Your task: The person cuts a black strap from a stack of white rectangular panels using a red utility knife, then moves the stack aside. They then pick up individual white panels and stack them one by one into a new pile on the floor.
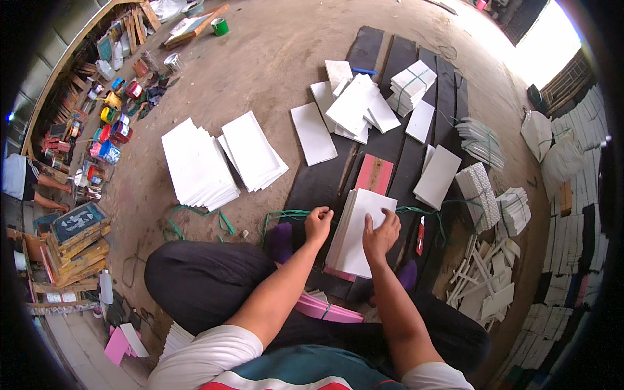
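In front of me a stack of white rectangular boards (364, 227) rests on a pink board (375, 174), lying over dark planks. Green twine (286, 213) comes out on both sides of the stack. My left hand (318, 226) is beside the stack's left edge, fingers curled closed where the twine reaches it; the exact grip is partly hidden. My right hand (382, 235) lies over the top board's right side with thumb and fingers apart, holding nothing. A red utility knife (420, 236) lies on the planks to the right.
Loose white boards (354, 107) and tied bundles (413, 84) cover the far planks (367, 49). Two board stacks (198, 166) lie on the floor at left. White offcuts (484, 279) are piled at right. Paint cans (120, 130) line the left wall; a pink bundle (328, 309) sits near my lap.
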The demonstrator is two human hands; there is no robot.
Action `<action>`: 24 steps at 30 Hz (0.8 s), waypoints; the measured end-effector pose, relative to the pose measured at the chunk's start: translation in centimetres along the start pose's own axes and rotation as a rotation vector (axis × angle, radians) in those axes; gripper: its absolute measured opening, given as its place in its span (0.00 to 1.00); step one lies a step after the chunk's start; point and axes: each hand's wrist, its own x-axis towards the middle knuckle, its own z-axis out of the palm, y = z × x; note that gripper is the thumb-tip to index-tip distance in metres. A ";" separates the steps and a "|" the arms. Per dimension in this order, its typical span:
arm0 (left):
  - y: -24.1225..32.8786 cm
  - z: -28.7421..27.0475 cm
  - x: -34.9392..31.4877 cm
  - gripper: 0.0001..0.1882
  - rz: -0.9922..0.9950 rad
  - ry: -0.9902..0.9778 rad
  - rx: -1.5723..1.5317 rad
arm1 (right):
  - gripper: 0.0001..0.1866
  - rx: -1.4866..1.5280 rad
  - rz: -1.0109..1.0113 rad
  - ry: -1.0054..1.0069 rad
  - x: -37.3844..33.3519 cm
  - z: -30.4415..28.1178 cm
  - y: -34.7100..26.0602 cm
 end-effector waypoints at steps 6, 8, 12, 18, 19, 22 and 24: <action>1.2 -1.0 8.8 0.22 -0.107 0.039 -0.031 | 0.25 0.027 -0.273 -0.182 6.8 6.7 -5.5; 1.2 -1.2 11.8 0.25 -0.069 0.041 0.003 | 0.27 -0.019 -0.309 -0.257 8.6 9.7 -6.8; -0.1 -1.0 18.0 0.33 0.059 0.104 0.080 | 0.39 0.107 -0.128 -0.566 11.7 16.3 -8.3; 5.3 -0.4 19.9 0.38 -0.112 0.026 0.059 | 0.46 0.126 0.097 -0.662 15.7 24.7 -6.5; 4.2 -0.6 20.6 0.38 -0.137 0.044 0.011 | 0.46 0.132 0.144 -0.726 16.1 24.7 -7.2; 4.8 -1.1 20.9 0.38 -0.288 0.042 0.017 | 0.35 0.144 0.188 -0.675 16.3 24.2 -7.7; 5.4 -1.7 20.0 0.39 -0.221 0.045 -0.085 | 0.27 0.313 0.201 -0.673 16.4 23.9 -7.4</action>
